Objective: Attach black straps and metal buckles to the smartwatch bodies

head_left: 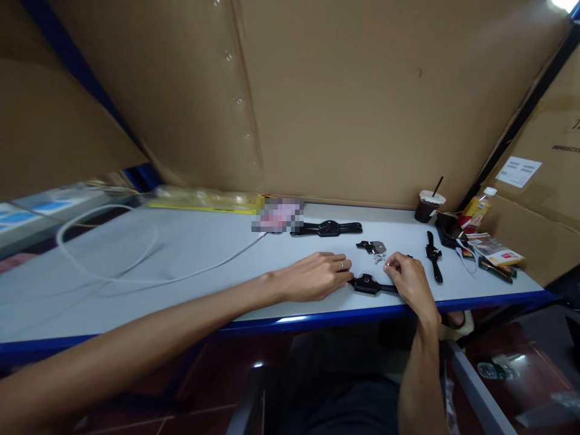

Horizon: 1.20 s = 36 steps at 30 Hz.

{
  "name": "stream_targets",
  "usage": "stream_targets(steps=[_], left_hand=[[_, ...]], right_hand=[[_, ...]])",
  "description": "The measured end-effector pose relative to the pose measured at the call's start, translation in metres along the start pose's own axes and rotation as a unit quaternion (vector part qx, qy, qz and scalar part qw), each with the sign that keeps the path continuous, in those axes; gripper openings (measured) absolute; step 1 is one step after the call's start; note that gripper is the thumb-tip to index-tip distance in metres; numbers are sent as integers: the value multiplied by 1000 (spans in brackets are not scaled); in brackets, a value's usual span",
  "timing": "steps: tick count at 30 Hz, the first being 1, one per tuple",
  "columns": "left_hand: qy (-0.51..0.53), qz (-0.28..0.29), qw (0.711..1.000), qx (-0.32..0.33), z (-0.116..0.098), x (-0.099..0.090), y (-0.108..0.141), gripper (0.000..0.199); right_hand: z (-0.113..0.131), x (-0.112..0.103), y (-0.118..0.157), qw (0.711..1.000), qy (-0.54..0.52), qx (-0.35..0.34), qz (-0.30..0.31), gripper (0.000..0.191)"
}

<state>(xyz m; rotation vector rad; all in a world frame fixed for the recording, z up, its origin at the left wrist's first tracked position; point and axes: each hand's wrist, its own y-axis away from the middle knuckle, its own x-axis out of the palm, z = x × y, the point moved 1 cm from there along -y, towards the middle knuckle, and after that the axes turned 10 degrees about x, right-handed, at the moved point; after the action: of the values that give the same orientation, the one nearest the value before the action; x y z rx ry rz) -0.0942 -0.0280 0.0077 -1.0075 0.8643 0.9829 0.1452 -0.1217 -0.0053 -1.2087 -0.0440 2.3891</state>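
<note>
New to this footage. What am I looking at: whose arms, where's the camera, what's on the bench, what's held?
There is no machine here: the arms belong to a person wearing a camera on the head, so the one picture looks forward and down over their own hands.

The left hand lies flat on the grey table, fingertips against a black watch-like part. The right hand rests on that part's other end and seems to pinch something tiny; I cannot tell what.

Just behind lie a small metal piece and screws. Farther back lies a second black strap part, and a third to the right. A white cable loops at the left, and an iced drink cup stands by the cardboard wall.
</note>
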Motion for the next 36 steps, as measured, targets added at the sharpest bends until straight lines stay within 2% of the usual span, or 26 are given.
stream_targets(steps=[6, 13, 18, 23, 30, 36], left_hand=[[6, -3, 1000, 3, 0, 0, 0, 25], [23, -27, 999, 0, 0, 1, 0, 23], [5, -18, 1000, 3, 0, 1, -1, 26], [14, -27, 1000, 0, 0, 0, -2, 25], [10, -28, 1000, 0, -1, 0, -2, 23], [-1, 2, 1000, -5, -1, 0, -1, 23]], right_hand=[[12, -4, 7, 985, -172, 6, 10, 20], [37, 7, 19, 972, -229, -10, 58, 16], [38, 10, 19, 972, -217, -7, 93, 15], [35, 11, 17, 979, -179, -11, 97, 14], [36, 16, 14, 991, -109, -10, 81, 12], [34, 15, 16, 997, -59, -13, 53, 13]])
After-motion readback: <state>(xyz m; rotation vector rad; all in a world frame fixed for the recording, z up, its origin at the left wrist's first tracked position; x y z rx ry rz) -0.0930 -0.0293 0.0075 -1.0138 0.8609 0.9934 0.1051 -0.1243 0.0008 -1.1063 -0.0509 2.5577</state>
